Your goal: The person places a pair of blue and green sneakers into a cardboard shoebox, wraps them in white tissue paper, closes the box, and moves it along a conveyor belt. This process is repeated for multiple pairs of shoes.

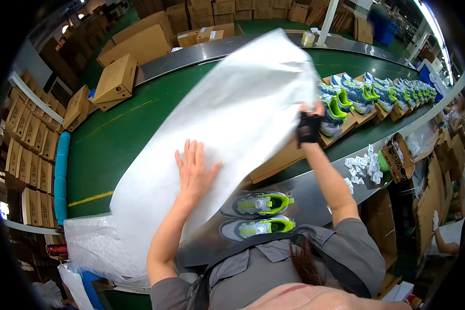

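Green belt [90,160] ran across the workshop, and brown boxes [116,80] stood at its far left edge. Over the belt stretched a big white paper [243,108], just beside two grey shoes [253,204] with lime lining, which stood on the metal table [307,194]. The left hand [192,169] lay on the paper, palm down, its fingers straight and slightly apart. The right hand [310,122], in a black glove [308,135], was gripping the paper's right edge, near a row of similar shoes [356,95]. White sachets [365,166] lay farther right.
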### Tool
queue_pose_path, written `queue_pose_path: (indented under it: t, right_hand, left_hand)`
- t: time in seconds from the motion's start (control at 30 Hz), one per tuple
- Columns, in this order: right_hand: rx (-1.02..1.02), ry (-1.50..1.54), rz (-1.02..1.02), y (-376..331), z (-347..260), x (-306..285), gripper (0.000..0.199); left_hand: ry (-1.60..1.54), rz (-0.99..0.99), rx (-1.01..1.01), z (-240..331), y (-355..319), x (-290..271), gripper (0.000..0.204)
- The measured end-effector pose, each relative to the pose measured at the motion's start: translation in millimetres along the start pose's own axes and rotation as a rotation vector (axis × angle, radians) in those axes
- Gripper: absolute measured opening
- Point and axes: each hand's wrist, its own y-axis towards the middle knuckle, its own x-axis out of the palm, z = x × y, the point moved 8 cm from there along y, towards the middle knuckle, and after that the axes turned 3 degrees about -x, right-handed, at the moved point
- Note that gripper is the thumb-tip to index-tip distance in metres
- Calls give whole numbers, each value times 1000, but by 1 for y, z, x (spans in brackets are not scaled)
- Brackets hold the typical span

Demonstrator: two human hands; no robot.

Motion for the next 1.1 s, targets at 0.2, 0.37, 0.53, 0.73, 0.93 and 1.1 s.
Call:
queue_pose_path:
  t: [0.2, 0.37, 0.53, 0.73, 0.93, 1.1]
  right_hand:
    - [0, -220, 361, 54, 24, -130, 42]
    - [195, -487, 342, 50, 95, -196, 54]
    - [-329, -1116, -37, -4, -3, -159, 79]
    - [-590, -213, -1626, -240, -130, -74, 14]
    - [-786, -397, -1632, -325, -90, -82, 16]
    - [-600, -237, -1669, -260, -191, -16, 42]
  left_hand:
    - [331, -117, -300, -122, -75, 29, 72]
    - [408, -49, -769, -215, -127, 9, 87]
    - [-964, -225, -1594, -255, -208, 65, 100]
    - [-1642, -327, -1384, -202, -184, 112, 71]
    - [-1502, -267, -1319, -201, -160, 119, 51]
    - [-1348, -88, -1239, -219, -155, 86, 44]
